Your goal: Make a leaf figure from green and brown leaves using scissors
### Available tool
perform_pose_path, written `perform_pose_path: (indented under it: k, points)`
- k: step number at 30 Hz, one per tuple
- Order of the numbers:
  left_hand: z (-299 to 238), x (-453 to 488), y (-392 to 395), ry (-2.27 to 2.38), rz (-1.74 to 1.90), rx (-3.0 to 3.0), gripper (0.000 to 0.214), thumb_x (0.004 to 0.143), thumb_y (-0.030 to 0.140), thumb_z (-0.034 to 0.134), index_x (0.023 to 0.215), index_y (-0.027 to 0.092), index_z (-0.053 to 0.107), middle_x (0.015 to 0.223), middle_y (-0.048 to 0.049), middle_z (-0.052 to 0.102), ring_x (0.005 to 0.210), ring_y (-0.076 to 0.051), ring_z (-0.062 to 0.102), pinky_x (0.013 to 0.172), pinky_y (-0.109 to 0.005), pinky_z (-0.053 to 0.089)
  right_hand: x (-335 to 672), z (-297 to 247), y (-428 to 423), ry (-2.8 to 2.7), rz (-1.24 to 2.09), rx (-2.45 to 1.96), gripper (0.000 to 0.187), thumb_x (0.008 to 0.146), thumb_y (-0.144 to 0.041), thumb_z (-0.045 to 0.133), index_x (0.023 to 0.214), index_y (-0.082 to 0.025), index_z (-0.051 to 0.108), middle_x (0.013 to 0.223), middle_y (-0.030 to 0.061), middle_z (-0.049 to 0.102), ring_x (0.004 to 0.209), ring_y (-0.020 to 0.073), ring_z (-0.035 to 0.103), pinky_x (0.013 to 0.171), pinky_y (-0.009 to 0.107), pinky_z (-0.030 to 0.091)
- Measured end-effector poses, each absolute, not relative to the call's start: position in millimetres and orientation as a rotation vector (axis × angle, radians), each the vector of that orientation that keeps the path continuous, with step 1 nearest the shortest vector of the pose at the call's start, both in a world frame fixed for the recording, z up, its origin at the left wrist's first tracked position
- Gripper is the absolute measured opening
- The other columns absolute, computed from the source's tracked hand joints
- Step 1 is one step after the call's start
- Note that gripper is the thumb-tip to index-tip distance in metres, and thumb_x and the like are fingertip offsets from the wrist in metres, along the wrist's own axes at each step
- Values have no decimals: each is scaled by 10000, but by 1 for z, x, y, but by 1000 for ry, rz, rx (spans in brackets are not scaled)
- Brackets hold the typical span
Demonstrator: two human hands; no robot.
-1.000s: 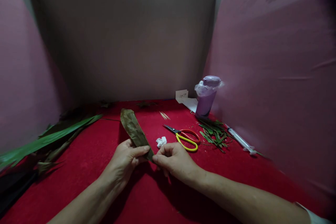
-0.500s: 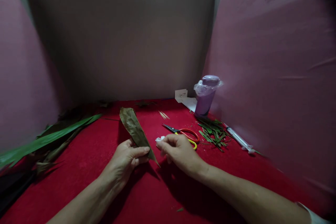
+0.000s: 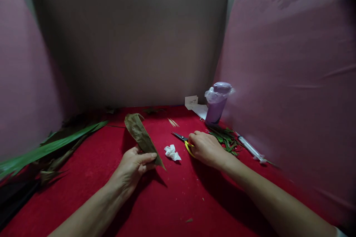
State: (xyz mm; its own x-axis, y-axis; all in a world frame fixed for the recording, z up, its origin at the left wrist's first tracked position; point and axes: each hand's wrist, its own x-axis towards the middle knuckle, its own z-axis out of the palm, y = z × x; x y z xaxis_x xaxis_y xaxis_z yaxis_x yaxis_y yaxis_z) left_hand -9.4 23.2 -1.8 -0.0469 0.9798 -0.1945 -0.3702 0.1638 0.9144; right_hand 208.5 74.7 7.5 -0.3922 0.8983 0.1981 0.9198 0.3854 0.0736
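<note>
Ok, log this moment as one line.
left hand: holds leaf | right hand: on scissors | tissue: between hands

So on my feed both forearms come in bare from the bottom edge. The left hand [image 3: 133,164] sits near the middle, back of it toward me, thumb laid across the fingers [image 3: 145,167] in a tight pinch. The other arm stretches further out to the right, with the right hand [image 3: 207,148] palm down. Its fingers look curled under, but honestly I can't tell how closed they are.
</note>
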Motion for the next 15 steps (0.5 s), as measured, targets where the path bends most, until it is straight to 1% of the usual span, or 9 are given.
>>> perform_pose_path:
  k: [6, 9, 15]
  points:
    - [-4, -11, 25, 1146, 1283, 749, 301, 547, 57, 734, 820, 86, 609, 764, -96, 703, 617, -169, 646, 559, -273, 532, 201, 5, 81, -2550, -293, -1656, 154, 843, -217, 423, 906, -160, 551, 842, 104, 620, 767, 221, 574, 586, 296, 280]
    - [-5, -12, 27, 1155, 1269, 755, 350, 540, 62, 737, 860, 88, 598, 807, -108, 700, 647, -175, 645, 575, -278, 525, 198, 6, 82, -2567, -289, -1653, 149, 843, -194, 417, 918, -154, 539, 846, 111, 626, 776, 226, 576, 608, 305, 290]
    - [-7, -12, 28, 1124, 1278, 757, 374, 525, 55, 735, 872, 85, 599, 806, -117, 698, 643, -184, 642, 575, -291, 521, 196, 7, 82, -2549, -239, -1670, 152, 837, -190, 416, 943, -145, 516, 860, 129, 623, 779, 242, 580, 608, 312, 299]
